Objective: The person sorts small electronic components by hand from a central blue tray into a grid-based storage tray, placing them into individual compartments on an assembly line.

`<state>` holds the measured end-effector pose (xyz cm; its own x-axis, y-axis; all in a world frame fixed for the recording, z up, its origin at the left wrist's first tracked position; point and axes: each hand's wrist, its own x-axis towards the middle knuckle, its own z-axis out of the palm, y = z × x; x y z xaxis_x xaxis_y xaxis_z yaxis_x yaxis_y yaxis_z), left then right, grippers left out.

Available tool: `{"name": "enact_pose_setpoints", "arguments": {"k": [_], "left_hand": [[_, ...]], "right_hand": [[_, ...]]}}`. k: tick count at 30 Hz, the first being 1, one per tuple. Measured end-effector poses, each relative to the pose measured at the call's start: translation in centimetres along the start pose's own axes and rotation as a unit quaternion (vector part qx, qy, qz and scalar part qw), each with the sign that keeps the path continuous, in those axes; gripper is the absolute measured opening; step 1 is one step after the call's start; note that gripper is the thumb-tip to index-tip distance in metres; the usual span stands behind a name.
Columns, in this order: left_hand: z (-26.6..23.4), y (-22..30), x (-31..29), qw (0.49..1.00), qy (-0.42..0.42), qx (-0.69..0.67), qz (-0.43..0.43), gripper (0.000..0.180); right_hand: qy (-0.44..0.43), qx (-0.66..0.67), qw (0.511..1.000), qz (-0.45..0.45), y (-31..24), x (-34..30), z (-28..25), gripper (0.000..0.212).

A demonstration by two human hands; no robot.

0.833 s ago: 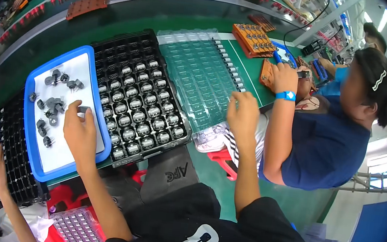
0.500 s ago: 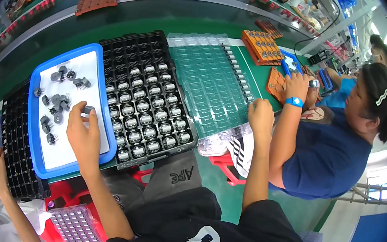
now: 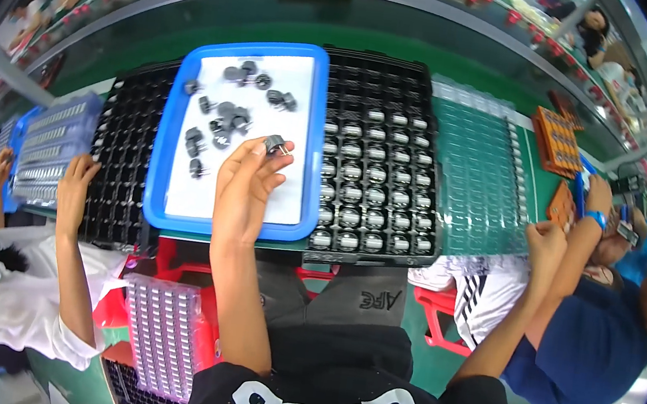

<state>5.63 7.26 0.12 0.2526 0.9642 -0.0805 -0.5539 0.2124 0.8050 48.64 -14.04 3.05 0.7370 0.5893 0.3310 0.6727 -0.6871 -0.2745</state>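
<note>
Head-worn L fisheye cam looks down on bench (image 3: 399, 43), fairly near.

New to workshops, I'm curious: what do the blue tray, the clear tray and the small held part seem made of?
Blue tray: probably smooth plastic, given its even colour and rounded corners. Clear tray: likely thin, glossy plastic; green shows through it. Small held part: matt grey, perhaps plastic; its shiny prongs look metallic.

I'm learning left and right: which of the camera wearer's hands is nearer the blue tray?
Left. The left hand is over the blue tray; the right hand is off to its right.
</note>
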Motion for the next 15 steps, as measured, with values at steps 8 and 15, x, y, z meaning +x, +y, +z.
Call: {"name": "enact_pose_setpoints", "arguments": {"k": [8,15], "left_hand": [[0.7,1.8,-3.1,0.98,-0.035,-0.19,-0.049,0.033],[1.0,1.7,-6.9,0.991,-0.062,-0.105,-0.052,0.039]], "right_hand": [[-0.047,0.472,0.879,-0.041,-10.4,-5.4,-0.7,0.017],[-0.193,0.604,0.725,-0.269,-23.7,-14.0,-0.4,0.026]]}}
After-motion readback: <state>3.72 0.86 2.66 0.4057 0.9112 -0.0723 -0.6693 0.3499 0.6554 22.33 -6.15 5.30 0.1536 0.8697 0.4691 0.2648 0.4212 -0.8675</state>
